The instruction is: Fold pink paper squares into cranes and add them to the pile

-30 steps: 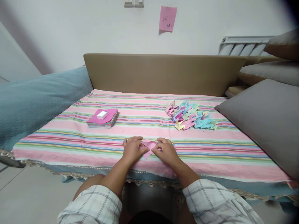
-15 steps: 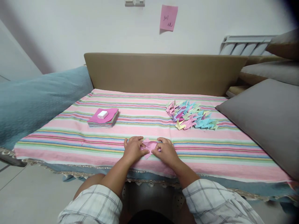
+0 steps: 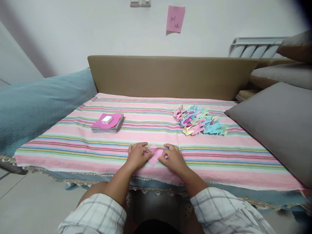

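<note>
A small pink folded paper (image 3: 155, 154) lies on the striped cloth (image 3: 73, 143) near its front edge. My left hand (image 3: 136, 156) presses on the paper's left side with curled fingers. My right hand (image 3: 172, 158) pinches its right side, fingers bent. Both hands touch the paper, and part of it is hidden under the fingers.
A stack of coloured paper squares (image 3: 107, 123) with a small white block (image 3: 107, 119) on top sits at the left. A heap of folded paper cranes (image 3: 197, 120) lies at the right. Grey cushions (image 3: 275, 123) crowd the right edge, a blue blanket (image 3: 41, 104) the left.
My left hand has shifted slightly left, baring more of the pink paper's lower corner. The right hand has barely moved.
</note>
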`<state>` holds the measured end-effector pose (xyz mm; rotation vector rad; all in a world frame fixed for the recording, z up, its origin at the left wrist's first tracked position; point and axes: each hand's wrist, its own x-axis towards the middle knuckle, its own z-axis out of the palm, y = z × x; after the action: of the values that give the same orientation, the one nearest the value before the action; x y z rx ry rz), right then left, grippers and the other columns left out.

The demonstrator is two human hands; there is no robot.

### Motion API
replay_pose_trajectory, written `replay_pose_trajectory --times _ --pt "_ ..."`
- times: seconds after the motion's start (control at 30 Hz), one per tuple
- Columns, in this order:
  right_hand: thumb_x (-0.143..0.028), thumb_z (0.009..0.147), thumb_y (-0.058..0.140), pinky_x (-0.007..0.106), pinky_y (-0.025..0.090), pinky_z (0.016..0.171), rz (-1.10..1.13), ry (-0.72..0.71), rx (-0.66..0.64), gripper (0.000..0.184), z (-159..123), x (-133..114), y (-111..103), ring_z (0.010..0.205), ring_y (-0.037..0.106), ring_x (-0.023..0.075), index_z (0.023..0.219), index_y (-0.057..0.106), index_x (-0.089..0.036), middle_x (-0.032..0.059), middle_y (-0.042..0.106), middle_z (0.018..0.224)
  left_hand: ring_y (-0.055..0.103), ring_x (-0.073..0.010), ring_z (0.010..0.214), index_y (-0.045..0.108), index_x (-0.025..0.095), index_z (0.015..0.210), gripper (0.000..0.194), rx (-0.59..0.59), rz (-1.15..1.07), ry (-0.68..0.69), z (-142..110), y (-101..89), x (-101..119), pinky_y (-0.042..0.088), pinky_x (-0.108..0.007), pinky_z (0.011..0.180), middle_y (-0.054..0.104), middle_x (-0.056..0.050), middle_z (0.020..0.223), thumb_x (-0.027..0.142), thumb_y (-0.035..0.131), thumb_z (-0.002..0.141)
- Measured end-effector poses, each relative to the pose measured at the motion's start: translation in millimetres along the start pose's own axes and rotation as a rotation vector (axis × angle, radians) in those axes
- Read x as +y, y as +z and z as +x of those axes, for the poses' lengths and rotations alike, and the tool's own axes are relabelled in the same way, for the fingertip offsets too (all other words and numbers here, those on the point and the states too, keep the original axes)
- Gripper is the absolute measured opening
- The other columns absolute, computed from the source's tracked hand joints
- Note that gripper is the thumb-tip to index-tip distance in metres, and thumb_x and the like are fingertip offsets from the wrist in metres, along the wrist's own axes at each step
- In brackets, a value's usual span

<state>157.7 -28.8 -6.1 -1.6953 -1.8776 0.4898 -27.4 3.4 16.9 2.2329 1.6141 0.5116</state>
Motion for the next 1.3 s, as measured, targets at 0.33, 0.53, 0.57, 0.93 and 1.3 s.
replay_pose_trajectory --times 0.33,0.53,0.57,0.93,1.3 --pt "-0.042 0.078 0.060 0.042 0.033 0.093 -0.109 -0.008 0.060 0.024 -1 -6 4 0.110 0.045 0.0264 0.067 0.065 -0.021 0.0065 0.055 0.120 0.047 -0.0240 0.119 0.070 0.027 0.068 0.013 -0.065 0.008 -0.002 4 -12.2 -15 0.027 -0.041 0.102 0.066 0.001 0.110 0.040 0.065 0.071" --pt "-0.041 0.077 0.063 0.041 0.034 0.091 -0.190 -0.028 0.049 0.020 -2 -9 3 0.108 0.046 0.0260 0.074 0.067 -0.022 0.0066 0.055 0.119 0.046 -0.0252 0.119 0.070 0.027 0.068 0.014 -0.052 0.089 0.000 3 -13.3 -10 0.026 -0.045 0.101 0.059 0.000 0.122 0.040 0.066 0.071" --pt "-0.040 0.077 0.063 0.041 0.035 0.091 -0.193 -0.028 0.047 0.019 -2 -9 3 0.108 0.046 0.0260 0.073 0.067 -0.022 0.0064 0.055 0.119 0.046 -0.0253 0.118 0.070 0.026 0.069 0.014 -0.047 0.099 0.004 2 -13.1 -9 0.027 -0.045 0.101 0.059 0.000 0.122 0.040 0.065 0.071" --pt "-0.039 0.078 0.061 0.041 0.034 0.091 -0.187 -0.028 0.042 0.018 -3 -9 5 0.110 0.045 0.0259 0.072 0.067 -0.023 0.0053 0.054 0.122 0.048 -0.0264 0.115 0.067 0.023 0.067 0.016 -0.012 0.151 0.030 2 -9.5 -11 0.031 -0.046 0.098 0.059 -0.001 0.122 0.040 0.067 0.070" --pt "-0.038 0.078 0.062 0.042 0.035 0.091 -0.181 -0.035 0.062 0.018 -4 -7 6 0.109 0.046 0.0256 0.070 0.066 -0.023 0.0052 0.055 0.121 0.055 -0.0228 0.105 0.061 0.021 0.069 0.016 0.036 0.111 0.106 7 -9.1 -26 0.037 -0.034 0.088 0.066 -0.002 0.097 0.032 0.072 0.065"
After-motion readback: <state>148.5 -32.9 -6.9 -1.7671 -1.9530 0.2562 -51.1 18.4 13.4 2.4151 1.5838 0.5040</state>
